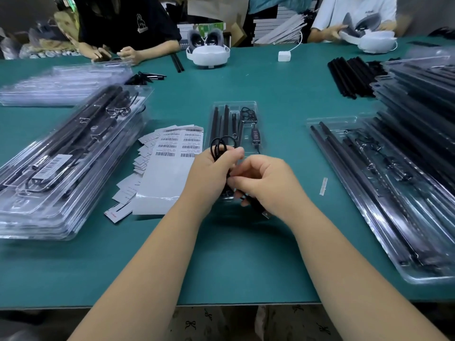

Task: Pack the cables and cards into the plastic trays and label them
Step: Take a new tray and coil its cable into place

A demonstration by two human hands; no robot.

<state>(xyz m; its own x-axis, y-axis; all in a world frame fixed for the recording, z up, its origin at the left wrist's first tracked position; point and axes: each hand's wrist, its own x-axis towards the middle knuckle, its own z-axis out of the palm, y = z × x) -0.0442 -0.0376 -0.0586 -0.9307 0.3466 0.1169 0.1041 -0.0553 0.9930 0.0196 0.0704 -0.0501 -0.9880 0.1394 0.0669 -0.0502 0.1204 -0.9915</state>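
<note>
- Matt, smooth teal table mat (283, 94), rubbery in look.
- Clear, glossy thin plastic tray (236, 105), with glare along the rims.
- Same shiny clear plastic on the stack of packed trays (61, 168).
- Black cable (219, 146), smooth with a slight sheen, gripped in the left hand (213, 168).
- Matt black rods (344, 75), loose on the mat.
- White paper label sheet (170, 168), printed with barcodes, backing faintly glossy.
- Smooth white plastic headset (209, 55) with grey fabric padding.
- Small strip of translucent tape (323, 186).
</note>
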